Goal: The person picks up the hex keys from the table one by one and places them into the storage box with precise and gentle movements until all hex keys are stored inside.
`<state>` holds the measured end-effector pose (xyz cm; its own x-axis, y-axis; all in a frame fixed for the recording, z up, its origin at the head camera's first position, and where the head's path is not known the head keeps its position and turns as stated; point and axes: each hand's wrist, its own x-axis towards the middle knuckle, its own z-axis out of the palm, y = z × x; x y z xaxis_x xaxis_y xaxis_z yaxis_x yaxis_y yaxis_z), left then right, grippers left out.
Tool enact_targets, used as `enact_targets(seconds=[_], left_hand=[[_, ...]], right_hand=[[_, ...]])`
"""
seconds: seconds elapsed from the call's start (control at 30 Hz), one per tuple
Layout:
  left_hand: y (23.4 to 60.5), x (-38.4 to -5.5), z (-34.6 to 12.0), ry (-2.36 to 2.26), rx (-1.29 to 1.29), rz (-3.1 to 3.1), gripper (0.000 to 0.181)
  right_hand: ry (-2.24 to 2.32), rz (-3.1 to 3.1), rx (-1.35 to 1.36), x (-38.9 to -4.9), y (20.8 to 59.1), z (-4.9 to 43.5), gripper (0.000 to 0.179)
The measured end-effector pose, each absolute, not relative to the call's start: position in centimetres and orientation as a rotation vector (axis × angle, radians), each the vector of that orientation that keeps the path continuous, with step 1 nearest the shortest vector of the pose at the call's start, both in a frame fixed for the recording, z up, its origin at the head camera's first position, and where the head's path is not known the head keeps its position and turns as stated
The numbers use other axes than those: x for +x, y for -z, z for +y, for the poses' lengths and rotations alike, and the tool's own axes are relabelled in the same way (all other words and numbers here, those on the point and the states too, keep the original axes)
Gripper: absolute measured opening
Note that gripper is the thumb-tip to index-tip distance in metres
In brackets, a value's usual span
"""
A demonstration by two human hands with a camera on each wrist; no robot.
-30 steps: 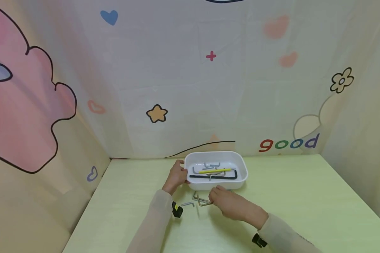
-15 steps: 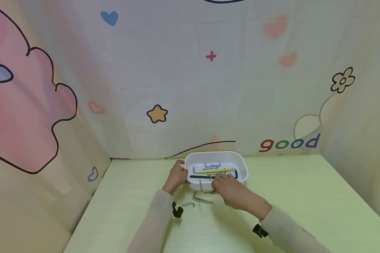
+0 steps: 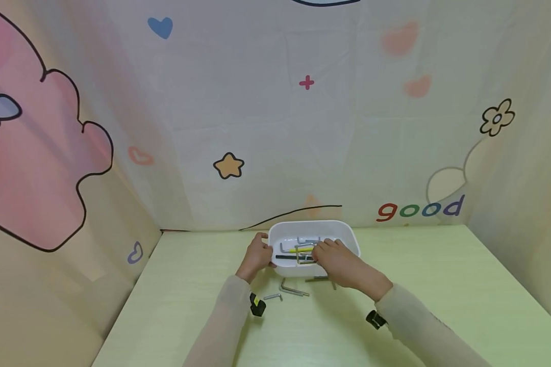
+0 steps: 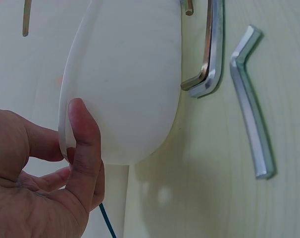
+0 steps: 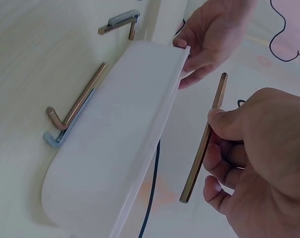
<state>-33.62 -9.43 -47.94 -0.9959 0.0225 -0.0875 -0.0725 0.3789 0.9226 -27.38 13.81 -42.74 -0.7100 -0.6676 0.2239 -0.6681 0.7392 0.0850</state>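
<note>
My left hand (image 3: 255, 259) grips the left end of a white plastic tray (image 3: 312, 271), thumb outside and fingers behind the rim in the left wrist view. Over the tray, my right hand (image 3: 342, 262) pinches a brass-coloured hex key (image 5: 196, 161) between thumb and fingers. Inside the tray lie a black hex key (image 3: 284, 257), a yellow stick (image 3: 303, 250) and several silver hex keys (image 3: 308, 240), partly hidden by the right hand. On the table before the tray lie a small silver hex key (image 4: 251, 109) and two hex keys (image 3: 293, 290) side by side.
Another pair of hex keys (image 5: 75, 111) lies against the tray's front wall, one brass-coloured and one silver. The pale green table (image 3: 188, 306) ends at a patterned curtain (image 3: 266, 127) behind the tray, with curtains on both sides too.
The right hand has lifted the brass-coloured hex key from the table in front and carried it up over the tray. The pair by the front wall now shows. The left hand stays put.
</note>
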Motion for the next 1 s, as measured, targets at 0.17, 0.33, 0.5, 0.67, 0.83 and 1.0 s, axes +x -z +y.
enact_targets(seconds=[0.17,0.33,0.5,0.67,0.83,1.0], left_hand=[[48.2,-33.7,-9.3,-1.697,-0.04,2.533,0.045],[48.2,-33.7,-9.3,-1.696,-0.048,2.536,0.045],[48.1,-33.7,-9.6,-1.703,-0.041,2.539,0.046],[48.2,-33.8,-9.6,-1.691,-0.045,2.54,0.047],[48.1,-33.9,-9.6,-1.689,-0.049,2.533,0.046],[48.1,-33.9,-9.5,-1.7,-0.039,2.529,0.046]], right_hand=[[-0.037,-2.751,1.037,-28.4,42.7,14.1,0.013],[-0.019,-2.771,1.028,-29.8,42.7,14.2,0.012],[-0.006,-2.804,1.003,-31.2,42.4,13.8,0.013],[-0.011,-2.853,0.978,-32.3,42.2,13.8,0.012],[-0.024,-2.892,0.966,-33.2,42.3,13.6,0.012],[-0.029,-2.925,0.961,-33.9,42.4,13.2,0.011]])
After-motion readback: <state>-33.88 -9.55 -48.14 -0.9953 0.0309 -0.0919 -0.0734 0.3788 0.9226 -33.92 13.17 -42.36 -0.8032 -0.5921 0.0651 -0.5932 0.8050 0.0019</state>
